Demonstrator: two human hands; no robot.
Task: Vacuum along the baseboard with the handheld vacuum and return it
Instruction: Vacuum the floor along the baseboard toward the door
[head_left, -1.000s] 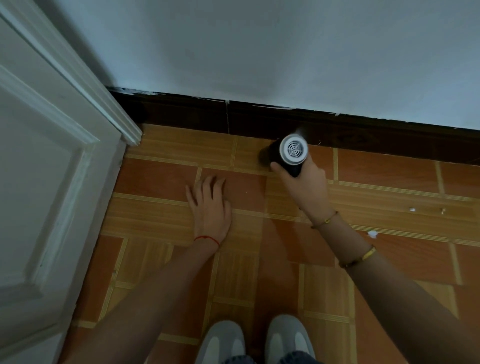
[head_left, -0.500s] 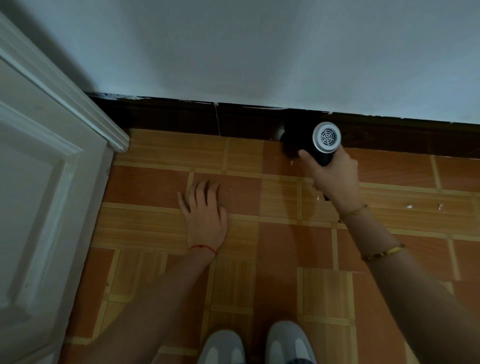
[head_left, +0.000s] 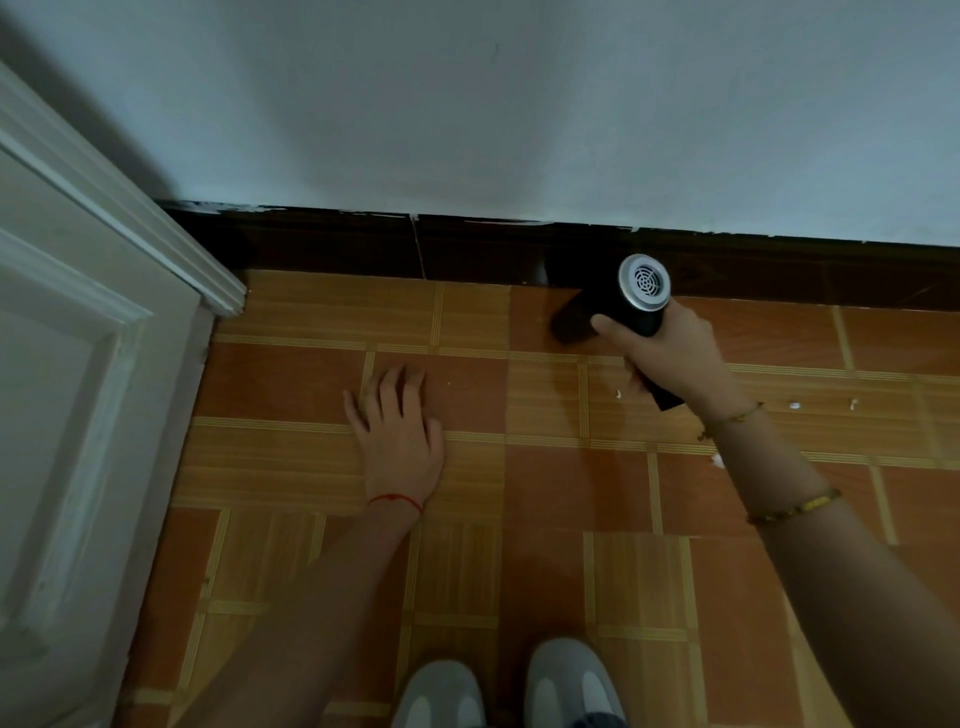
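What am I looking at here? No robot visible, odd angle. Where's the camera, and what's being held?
There is no machine: a person works with bare hands, and the single wide-angle camera sits on their head, looking forward and down. That is why you see both forearms and their grey shoes at the bottom edge. The right hand grips a black handheld vacuum; the round silver grille faces the camera, and the front end points at the dark baseboard below the pale wall. The left hand rests flat on the tiled floor, holding nothing. A few small white crumbs lie on the tiles to the right. A white door stands on the left.
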